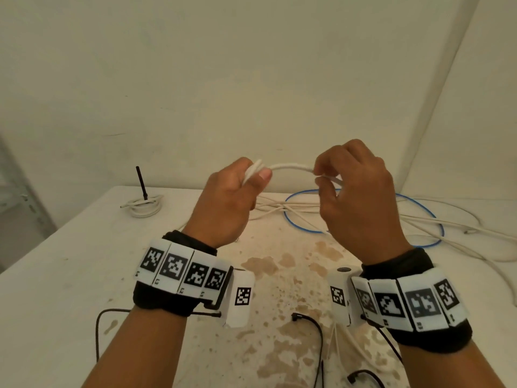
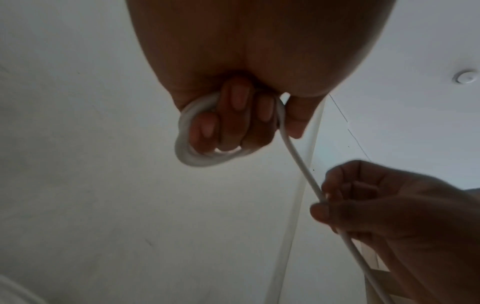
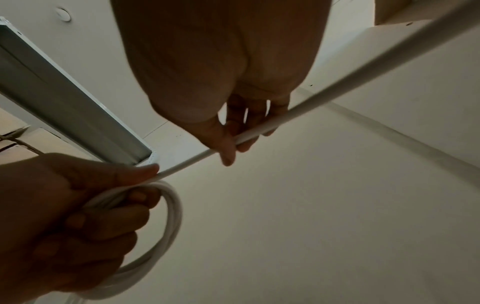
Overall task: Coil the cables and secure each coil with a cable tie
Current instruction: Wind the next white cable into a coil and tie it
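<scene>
White cable [image 1: 289,166] spans both hands above the desk's [image 1: 70,270] far edge. Left hand [image 1: 226,201] fingers [image 2: 235,115] curl through its coiled loops, thumb clamping. Right hand [image 1: 355,200] pinches the loose strand between thumb and fingertips [image 3: 242,147].

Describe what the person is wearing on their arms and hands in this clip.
Both hands are bare, without gloves or sleeves. Each wrist carries a black fabric cuff wrapped by a band of white blocks printed with black square-pattern markers. A white marked camera housing sits on each inner wrist. Thin black cables trail from the cuffs.
</scene>
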